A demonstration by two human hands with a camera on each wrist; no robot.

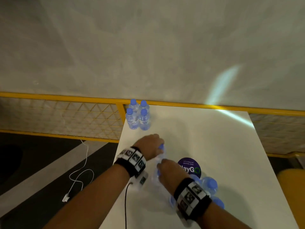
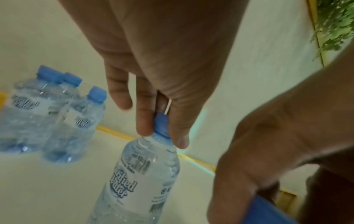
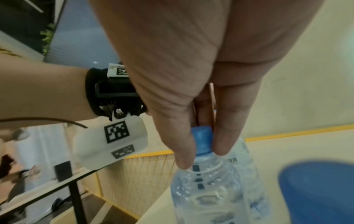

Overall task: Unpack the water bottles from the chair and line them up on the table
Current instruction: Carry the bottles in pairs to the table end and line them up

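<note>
Beside the purple sticker [image 1: 189, 167], the two bottles [image 1: 159, 162] under the hands smear into blur. The pack [image 1: 209, 184] nearer the counter [image 1: 214, 138] edge hides partly beneath the right wristband [image 1: 192, 198]; its count is perhaps four.

Dim warm indoor light, bright streak across the table [image 1: 231, 114], motion blur, wide-angle edge distortion.

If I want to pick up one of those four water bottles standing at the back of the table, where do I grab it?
Judging by how they stand, go for the blue cap and neck of a front bottle, coming straight down from above. The four bottles stand upright and packed close, so their sides are hard to reach, while the caps stick up free. Both the left hand and right hand pinch their bottles by the cap this way.
</note>
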